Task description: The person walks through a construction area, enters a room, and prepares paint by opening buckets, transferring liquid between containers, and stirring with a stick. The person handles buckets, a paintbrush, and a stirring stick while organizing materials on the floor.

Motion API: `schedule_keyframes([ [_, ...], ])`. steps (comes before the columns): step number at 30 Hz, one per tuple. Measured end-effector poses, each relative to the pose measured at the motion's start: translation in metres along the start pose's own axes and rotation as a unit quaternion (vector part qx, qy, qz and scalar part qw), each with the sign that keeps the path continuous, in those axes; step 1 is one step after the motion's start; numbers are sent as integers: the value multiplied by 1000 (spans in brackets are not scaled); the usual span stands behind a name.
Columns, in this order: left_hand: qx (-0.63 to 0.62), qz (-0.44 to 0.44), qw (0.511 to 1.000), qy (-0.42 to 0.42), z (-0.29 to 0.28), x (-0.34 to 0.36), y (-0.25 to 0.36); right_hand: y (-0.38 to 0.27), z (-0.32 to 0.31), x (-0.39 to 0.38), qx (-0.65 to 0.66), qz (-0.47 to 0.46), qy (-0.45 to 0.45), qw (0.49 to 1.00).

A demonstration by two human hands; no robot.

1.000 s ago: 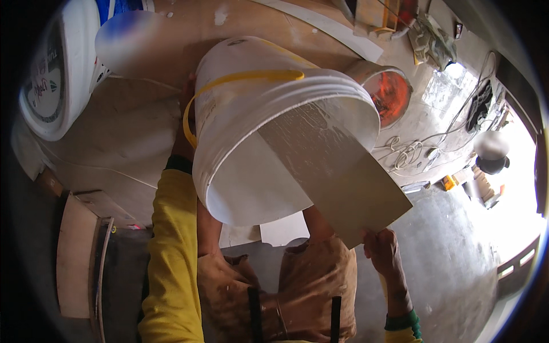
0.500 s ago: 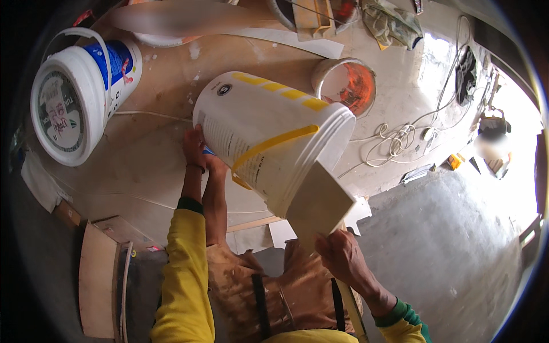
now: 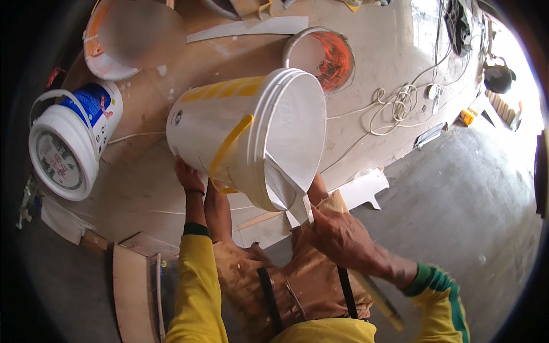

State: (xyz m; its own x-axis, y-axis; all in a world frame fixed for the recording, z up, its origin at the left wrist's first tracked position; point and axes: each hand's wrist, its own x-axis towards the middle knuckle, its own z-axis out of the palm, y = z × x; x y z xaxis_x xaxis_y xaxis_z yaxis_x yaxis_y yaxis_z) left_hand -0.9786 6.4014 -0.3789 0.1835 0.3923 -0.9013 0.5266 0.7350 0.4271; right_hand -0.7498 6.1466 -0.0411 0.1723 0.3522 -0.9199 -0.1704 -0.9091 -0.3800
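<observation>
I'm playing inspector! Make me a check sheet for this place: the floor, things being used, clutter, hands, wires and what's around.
Surface: brown floor covering with pale spots; grey floor to the right.
Things in use: white bucket with a yellow handle, tipped sideways, mouth toward the right; pale flat piece at its mouth.
Clutter: lidded bucket, partly blue; orange-stained bucket.
Hands: left hand at the white bucket's underside, near its base; right hand gripping the pale flat piece.
Cables: white cable in loose loops.
Surroundings: bright opening at far right.
</observation>
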Motion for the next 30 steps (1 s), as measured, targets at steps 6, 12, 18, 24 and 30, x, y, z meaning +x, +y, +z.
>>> schedule_keyframes([
  [6,50,2,996,75,11,-48,27,36,-53,4,8,-131,1,991],
  [12,62,12,991,120,30,-87,41,56,-101,5,-1,-139,-57,989],
  [18,91,64,984,140,55,-121,64,106,-146,22,28,-182,-83,979],
  [24,119,63,978,157,72,-133,76,137,-178,33,80,-226,-92,966],
  [30,140,82,971,178,102,-159,87,172,-187,37,102,-256,-98,956],
])
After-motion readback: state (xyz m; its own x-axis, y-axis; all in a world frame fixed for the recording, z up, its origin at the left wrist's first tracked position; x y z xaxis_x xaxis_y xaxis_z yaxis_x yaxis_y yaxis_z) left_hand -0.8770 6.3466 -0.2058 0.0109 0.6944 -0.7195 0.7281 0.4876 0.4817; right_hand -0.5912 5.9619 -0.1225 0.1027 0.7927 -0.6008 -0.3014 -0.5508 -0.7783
